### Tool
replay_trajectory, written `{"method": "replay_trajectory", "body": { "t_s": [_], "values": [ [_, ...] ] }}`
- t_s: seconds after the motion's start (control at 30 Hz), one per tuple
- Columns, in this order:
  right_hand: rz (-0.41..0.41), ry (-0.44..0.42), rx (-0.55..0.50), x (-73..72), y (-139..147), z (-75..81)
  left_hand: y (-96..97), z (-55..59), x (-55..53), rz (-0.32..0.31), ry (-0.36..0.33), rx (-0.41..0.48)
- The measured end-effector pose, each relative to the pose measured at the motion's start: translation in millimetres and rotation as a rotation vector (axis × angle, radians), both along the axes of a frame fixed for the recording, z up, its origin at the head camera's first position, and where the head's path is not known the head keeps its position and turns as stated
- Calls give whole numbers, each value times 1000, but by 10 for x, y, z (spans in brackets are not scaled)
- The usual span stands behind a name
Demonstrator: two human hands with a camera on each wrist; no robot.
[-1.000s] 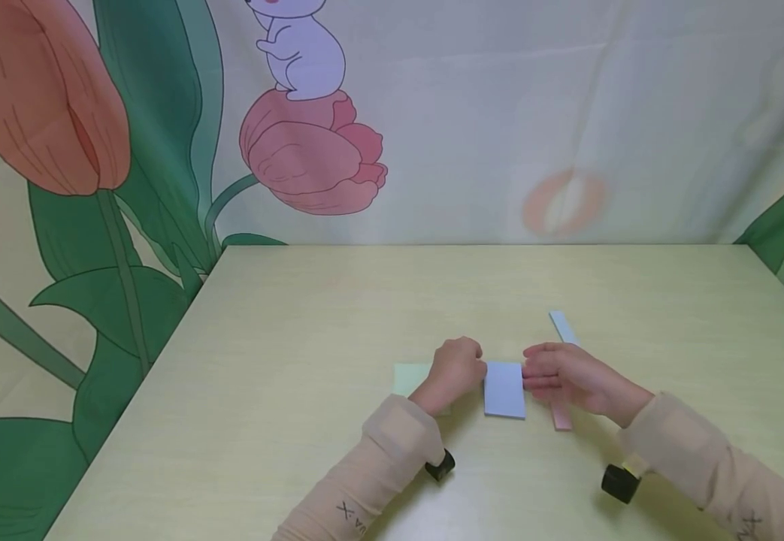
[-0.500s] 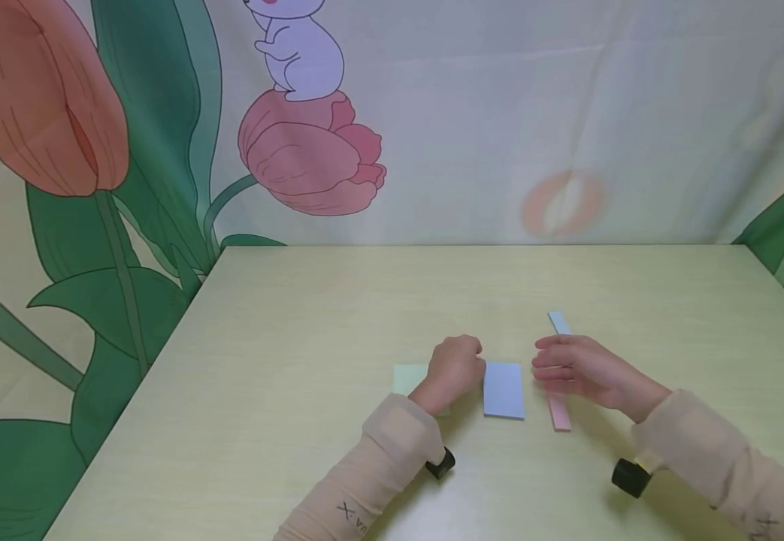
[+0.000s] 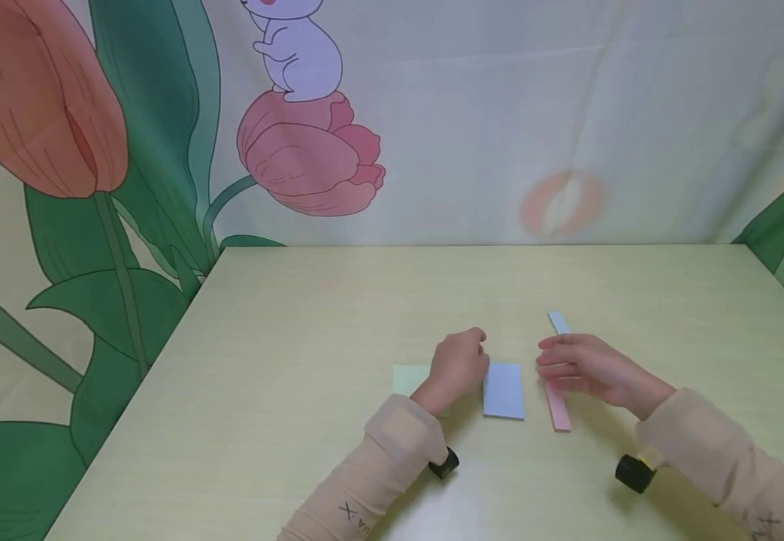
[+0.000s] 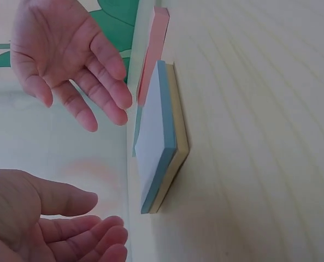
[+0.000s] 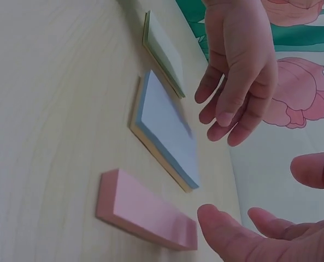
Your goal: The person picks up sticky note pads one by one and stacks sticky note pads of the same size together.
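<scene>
A light-blue sticky note pad (image 3: 505, 394) lies on the table; the wrist views show a yellowish pad (image 4: 181, 131) directly beneath it. My left hand (image 3: 458, 368) hovers at the stack's left side, fingers loosely bent and holding nothing. On the other side, my right hand (image 3: 584, 368) is apart from the stack, its fingers extended and nothing in them. It partly covers a narrow pink sticky note pad (image 3: 558, 413) and a narrow light-blue pad (image 3: 557, 321) beyond that. Partly behind my left hand lies a pale green pad (image 3: 408, 378).
The pale wooden table (image 3: 283, 338) ends at a straight back edge. Behind it hangs a cloth backdrop (image 3: 459, 135) printed with tulips and a white rabbit. Small black cameras (image 3: 634, 473) sit under both wrists.
My right hand has drawn away to the right from the blue pad's edge. The left hand's fingers have lifted slightly; the pads have stayed in place.
</scene>
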State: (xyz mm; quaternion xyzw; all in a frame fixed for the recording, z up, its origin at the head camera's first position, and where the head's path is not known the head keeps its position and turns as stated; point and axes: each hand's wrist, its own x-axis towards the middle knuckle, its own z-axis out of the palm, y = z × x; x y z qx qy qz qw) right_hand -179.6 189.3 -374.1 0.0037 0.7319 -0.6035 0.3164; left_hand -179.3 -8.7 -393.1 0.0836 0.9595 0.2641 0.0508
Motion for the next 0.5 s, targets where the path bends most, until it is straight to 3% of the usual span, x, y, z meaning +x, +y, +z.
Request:
{"method": "replay_trajectory", "body": {
  "t_s": [0.3, 0.5],
  "values": [
    [-10, -6, 9, -87, 130, -5, 129, 52, 43, -110, 92, 34],
    [-5, 34, 4, -129, 225, -18, 236, 95, 108, -168, 90, 0]
  ]
}}
